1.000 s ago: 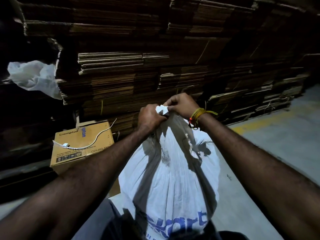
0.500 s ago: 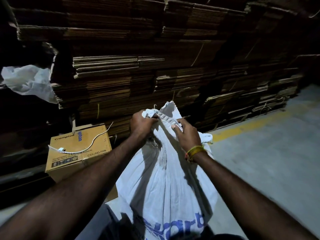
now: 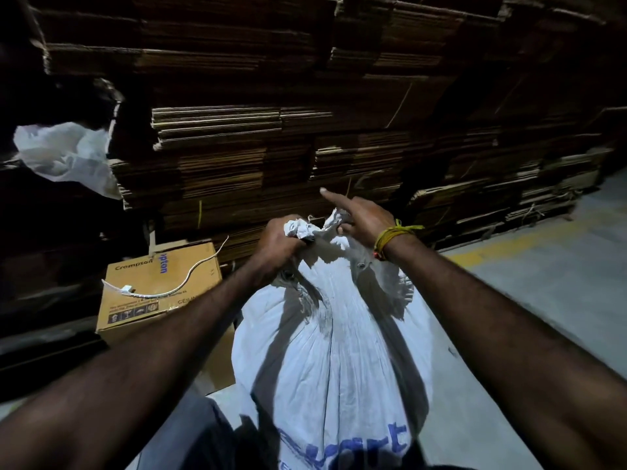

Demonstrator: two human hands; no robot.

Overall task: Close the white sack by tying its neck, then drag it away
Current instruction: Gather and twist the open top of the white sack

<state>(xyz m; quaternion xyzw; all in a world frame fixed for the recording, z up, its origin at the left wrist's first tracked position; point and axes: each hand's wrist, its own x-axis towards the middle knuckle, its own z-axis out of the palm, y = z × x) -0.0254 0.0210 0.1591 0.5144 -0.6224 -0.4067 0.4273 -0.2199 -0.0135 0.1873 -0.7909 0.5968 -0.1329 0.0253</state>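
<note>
A full white sack [image 3: 336, 351] with blue lettering stands upright on the floor in front of me, between my forearms. Its neck [image 3: 307, 232] is bunched and crumpled at the top. My left hand [image 3: 278, 244] is clenched around the left side of the bunched neck. My right hand [image 3: 363, 220] pinches the right part of the neck with thumb and lower fingers, while its index finger sticks out straight up and to the left. A yellow thread band circles my right wrist.
A tall wall of flattened cardboard stacks [image 3: 271, 147] rises right behind the sack. A brown ceiling-fan carton [image 3: 159, 286] with a white strap on top sits to the left. Crumpled white plastic [image 3: 64, 154] hangs at far left. Grey floor with a yellow line [image 3: 509, 242] lies to the right.
The open mouth of the sack has been gathered into a tight bunch. My right hand moved up from the sack's side onto the neck, index finger now extended. The left hand kept its grip.
</note>
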